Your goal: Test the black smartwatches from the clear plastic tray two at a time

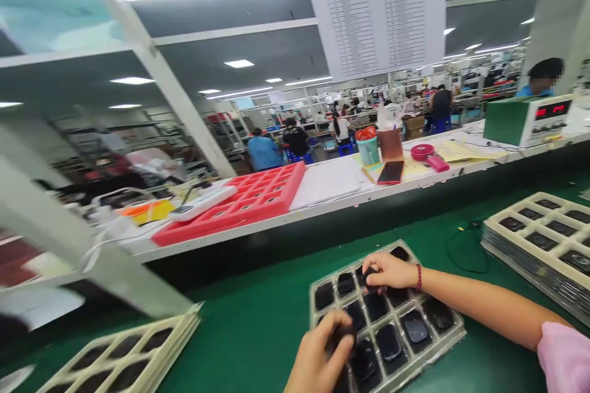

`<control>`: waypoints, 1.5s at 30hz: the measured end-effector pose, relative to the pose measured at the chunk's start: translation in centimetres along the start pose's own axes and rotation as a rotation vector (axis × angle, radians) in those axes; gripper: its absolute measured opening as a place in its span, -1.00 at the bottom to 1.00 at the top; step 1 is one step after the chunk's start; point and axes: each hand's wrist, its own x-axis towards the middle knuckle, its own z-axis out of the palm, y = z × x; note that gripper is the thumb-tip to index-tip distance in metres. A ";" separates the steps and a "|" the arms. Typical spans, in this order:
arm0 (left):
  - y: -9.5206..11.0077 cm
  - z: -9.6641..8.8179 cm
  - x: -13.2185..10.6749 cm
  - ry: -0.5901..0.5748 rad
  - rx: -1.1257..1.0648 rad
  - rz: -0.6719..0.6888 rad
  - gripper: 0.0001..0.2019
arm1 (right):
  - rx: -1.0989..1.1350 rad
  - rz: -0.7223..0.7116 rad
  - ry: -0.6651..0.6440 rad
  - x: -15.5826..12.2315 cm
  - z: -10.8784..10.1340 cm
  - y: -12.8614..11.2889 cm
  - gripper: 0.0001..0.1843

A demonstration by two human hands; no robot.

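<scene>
left hand (320, 356) with its grip shut on a small black part (343, 333), right hand (389, 271) pinching another black part (367, 276), both over a beige tray (454, 334) at the front edge of the green bench (258, 331)

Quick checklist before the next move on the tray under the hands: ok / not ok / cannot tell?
1. Right hand: pinching a small black part: ok.
2. Left hand: on a black part, grip partly hidden: cannot tell.
3. Beige tray: lying on the green bench mat: ok.
4. Tray pockets: those under the hands are hidden, so all filled: cannot tell.
5. Tray stack: apart from the beige tray: ok.
6. Right wrist: red beaded bracelet worn near parts: not ok.
</scene>
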 end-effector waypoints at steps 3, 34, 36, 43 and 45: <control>0.7 1.0 4.0 0.046 -0.338 -0.084 -0.67 | 0.044 -0.003 0.018 0.9 0.1 0.6 -0.69; -4.8 2.8 7.2 0.066 -0.616 -0.099 -0.37 | 0.197 -0.058 -0.019 -1.0 -1.7 1.6 -0.49; -4.8 2.8 7.2 0.069 -0.618 -0.102 -0.41 | 0.197 -0.053 -0.036 -1.0 -1.7 1.5 -0.48; -4.2 2.7 7.2 0.089 -0.577 -0.098 -0.58 | 0.232 0.013 -0.015 -1.0 -1.4 1.2 -0.51; -4.1 2.8 7.2 0.088 -0.578 -0.118 -0.57 | 0.198 0.007 -0.007 -0.9 -1.3 1.1 -0.53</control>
